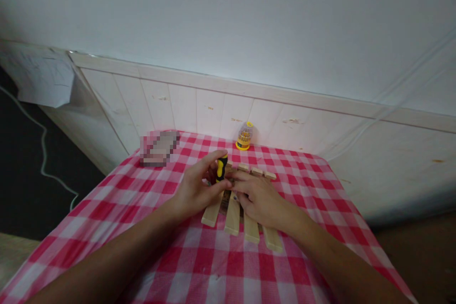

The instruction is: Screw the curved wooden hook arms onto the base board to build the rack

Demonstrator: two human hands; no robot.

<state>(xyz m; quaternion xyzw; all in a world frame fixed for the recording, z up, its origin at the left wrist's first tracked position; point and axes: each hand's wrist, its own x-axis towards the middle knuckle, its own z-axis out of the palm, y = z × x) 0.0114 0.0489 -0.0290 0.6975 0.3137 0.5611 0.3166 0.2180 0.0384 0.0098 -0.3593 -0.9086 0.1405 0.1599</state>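
Observation:
My left hand point(197, 183) is closed around a yellow and black screwdriver point(221, 167), which stands nearly upright with its tip hidden behind my fingers. Below it lies a slatted wooden piece point(233, 216) with several pale, parallel slats over a darker part. My right hand point(258, 194) rests over the slats, its fingertips bent in beside the screwdriver. Whether those fingertips pinch anything small, I cannot tell. A small dark round spot shows on one slat near them.
A red and white checked cloth point(171, 266) covers the table. Near the wall stands a yellow-based clear bit holder point(244, 137). A blurred-out flat object point(160, 149) lies at the back left. White wall panelling point(210, 107) borders the table's far edge.

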